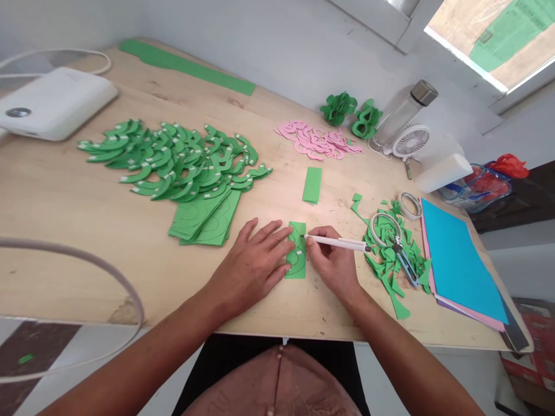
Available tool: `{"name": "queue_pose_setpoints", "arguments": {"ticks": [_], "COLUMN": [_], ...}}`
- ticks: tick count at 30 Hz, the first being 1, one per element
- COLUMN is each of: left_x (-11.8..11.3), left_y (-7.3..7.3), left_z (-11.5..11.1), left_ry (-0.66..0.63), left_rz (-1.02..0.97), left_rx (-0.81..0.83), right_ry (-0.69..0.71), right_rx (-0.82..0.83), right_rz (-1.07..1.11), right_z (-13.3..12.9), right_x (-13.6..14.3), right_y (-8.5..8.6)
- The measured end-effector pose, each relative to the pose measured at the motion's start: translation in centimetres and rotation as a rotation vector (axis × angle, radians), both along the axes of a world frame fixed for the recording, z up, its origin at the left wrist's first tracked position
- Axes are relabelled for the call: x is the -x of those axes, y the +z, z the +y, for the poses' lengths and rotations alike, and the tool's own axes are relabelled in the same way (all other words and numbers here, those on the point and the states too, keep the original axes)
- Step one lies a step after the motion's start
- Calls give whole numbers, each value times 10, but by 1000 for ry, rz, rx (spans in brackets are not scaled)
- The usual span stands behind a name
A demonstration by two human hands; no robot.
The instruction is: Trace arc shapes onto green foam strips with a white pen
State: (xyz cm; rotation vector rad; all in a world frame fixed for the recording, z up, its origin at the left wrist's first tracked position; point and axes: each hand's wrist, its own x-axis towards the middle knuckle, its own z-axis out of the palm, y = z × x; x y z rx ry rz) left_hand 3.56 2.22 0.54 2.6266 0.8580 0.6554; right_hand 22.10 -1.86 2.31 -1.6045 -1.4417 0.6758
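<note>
Wooden table [143,260]: one green paper slip [297,269] is lying near the front edge, presumably light, creasing easily, best held flat by its margins. Left hand [254,263]: fingers resting apart across it. Right hand [336,266]: fingers pinching a white pen [342,241].

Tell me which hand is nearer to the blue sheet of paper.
Right. The right hand, holding a white pen, is across the green scraps from the blue sheet; the left hand is farther off, touching the drawn-on green paper.
</note>
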Motion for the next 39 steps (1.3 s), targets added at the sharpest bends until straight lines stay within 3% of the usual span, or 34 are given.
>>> {"name": "queue_pose_setpoints", "arguments": {"ticks": [39], "left_x": [1], "left_y": [-4], "left_z": [0], "left_ry": [3], "left_rz": [-3], "left_rx": [40], "right_ry": [-39], "right_rx": [-36], "right_rz": [-109], "right_z": [-11], "right_x": [3], "right_y": [0]}}
